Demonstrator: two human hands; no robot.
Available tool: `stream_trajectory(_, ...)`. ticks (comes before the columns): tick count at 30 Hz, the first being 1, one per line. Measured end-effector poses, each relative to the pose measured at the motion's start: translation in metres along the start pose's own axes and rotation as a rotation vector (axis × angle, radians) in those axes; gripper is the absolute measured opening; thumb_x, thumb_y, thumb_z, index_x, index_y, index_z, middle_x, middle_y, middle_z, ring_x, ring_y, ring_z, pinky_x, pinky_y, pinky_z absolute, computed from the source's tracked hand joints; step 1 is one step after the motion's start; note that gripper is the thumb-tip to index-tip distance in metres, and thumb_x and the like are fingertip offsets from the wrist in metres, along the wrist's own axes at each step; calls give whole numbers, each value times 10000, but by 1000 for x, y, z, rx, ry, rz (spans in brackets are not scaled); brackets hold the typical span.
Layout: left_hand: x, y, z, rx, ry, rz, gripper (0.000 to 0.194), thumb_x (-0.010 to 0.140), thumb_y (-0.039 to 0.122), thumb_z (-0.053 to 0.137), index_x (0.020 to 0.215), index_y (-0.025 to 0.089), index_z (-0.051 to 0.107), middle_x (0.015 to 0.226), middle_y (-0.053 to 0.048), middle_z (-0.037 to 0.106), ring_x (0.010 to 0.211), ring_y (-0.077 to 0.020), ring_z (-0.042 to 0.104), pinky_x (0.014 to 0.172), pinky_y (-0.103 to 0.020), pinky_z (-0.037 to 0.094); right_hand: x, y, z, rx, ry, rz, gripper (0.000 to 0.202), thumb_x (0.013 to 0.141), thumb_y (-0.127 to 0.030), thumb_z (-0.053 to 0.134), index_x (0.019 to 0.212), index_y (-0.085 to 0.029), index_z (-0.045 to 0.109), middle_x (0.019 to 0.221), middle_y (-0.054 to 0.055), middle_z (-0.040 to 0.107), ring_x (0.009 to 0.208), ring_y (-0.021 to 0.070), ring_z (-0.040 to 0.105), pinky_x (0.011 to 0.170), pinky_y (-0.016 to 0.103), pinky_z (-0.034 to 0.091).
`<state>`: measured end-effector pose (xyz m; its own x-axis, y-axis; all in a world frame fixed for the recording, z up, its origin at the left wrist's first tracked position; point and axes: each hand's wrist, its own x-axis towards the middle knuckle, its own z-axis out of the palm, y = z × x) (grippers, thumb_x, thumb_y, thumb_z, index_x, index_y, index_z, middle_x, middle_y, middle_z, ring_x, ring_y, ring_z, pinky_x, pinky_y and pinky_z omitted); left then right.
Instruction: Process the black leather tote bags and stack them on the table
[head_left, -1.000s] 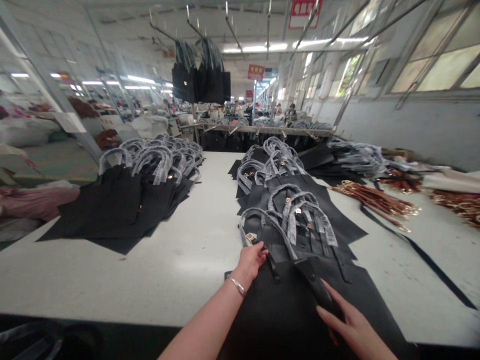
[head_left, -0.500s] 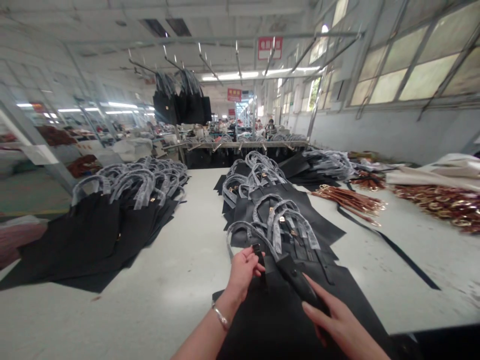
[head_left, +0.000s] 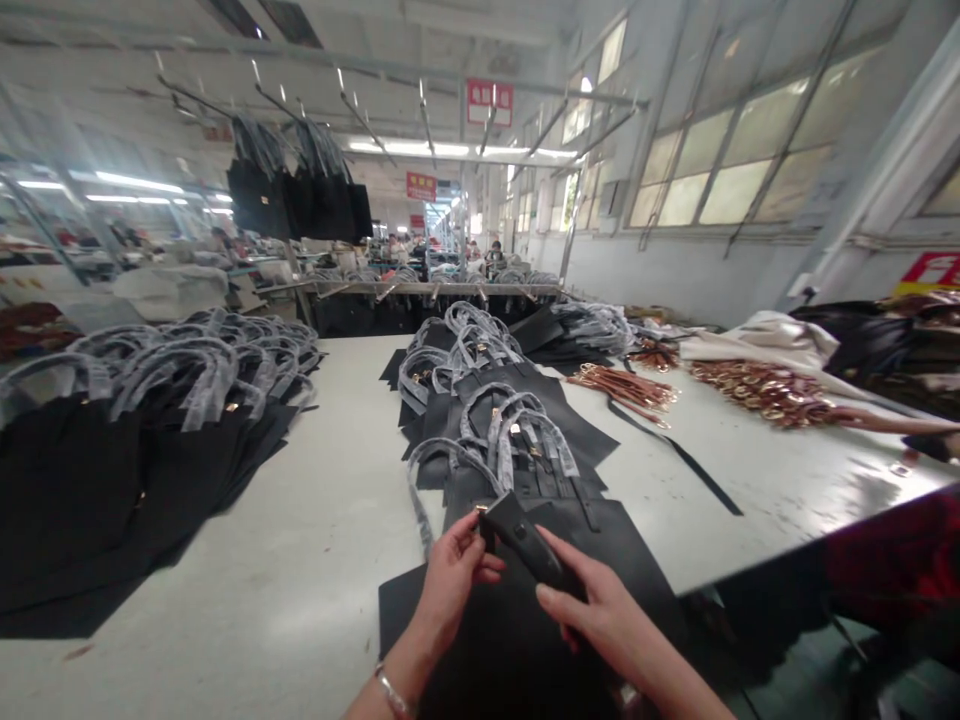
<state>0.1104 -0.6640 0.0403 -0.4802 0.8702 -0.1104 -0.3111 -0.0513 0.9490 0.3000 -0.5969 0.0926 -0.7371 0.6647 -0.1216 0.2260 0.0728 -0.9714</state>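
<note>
My right hand (head_left: 589,590) is wrapped around a black handheld tool shaped like a hair clipper (head_left: 529,540). The tool's wide head meets a short black strap (head_left: 487,535) with a gold-coloured metal piece at its tip. Fingers of my left hand (head_left: 457,565) pinch that strap from the other side. Below both hands lies a black tote bag (head_left: 480,660), its handle (head_left: 450,450) wrapped in clear plastic and standing up behind the strap. More black bags (head_left: 547,385) with wrapped handles overlap in a row beyond it. Exactly where tool and strap touch is hard to make out.
Another pile of black bags (head_left: 187,440) covers the table's left side. Brown straps with gold hardware (head_left: 630,392) and a loose black strip (head_left: 675,450) lie to the right. Bags hang from a metal rack (head_left: 300,190) at the back. A person's red-and-black clothing (head_left: 892,550) shows at right.
My right hand has brought the tool left, up against the strap in my left hand. The camera view has turned to the right.
</note>
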Motion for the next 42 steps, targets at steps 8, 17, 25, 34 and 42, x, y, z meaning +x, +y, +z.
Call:
stream_trajectory(8,-31,-24,-14,714,-260,479,293,710,18,425,641,185,656,907,-49,665,883,-186,612,823,-324,468,-15,34,-61,61,229,168,761,796,-495,632,1412,-158,340,612,-55,550,424,139,536,374,231,451)
stream_trajectory(17,-50,-46,-27,999,36,391,223,793,131,552,1006,194,570,1077,-74,604,1026,-217,567,903,-343,440,-53,72,-62,66,168,310,775,820,-515,633,1433,-165,313,663,-24,591,466,144,552,409,239,453)
stream_trajectory(25,-12,-22,-66,1574,207,92,811,616,628,723,1211,139,468,1183,-165,561,1118,-349,509,928,-413,377,-74,59,-73,111,342,279,750,739,-525,718,1335,-168,438,694,-21,585,531,153,549,447,244,455)
stream_trajectory(34,5,3,-84,1436,219,53,344,726,489,708,916,233,579,833,-13,670,825,-217,630,659,-262,381,-112,70,-81,135,511,384,853,688,-551,740,1374,-178,397,601,-26,582,461,161,531,384,243,432)
stream_trajectory(42,16,70,-166,1657,339,108,346,732,542,674,912,252,618,816,-5,675,782,-213,634,623,-256,371,-108,109,-85,124,497,476,1040,582,-626,739,1409,-139,341,486,-8,594,435,223,556,387,292,455)
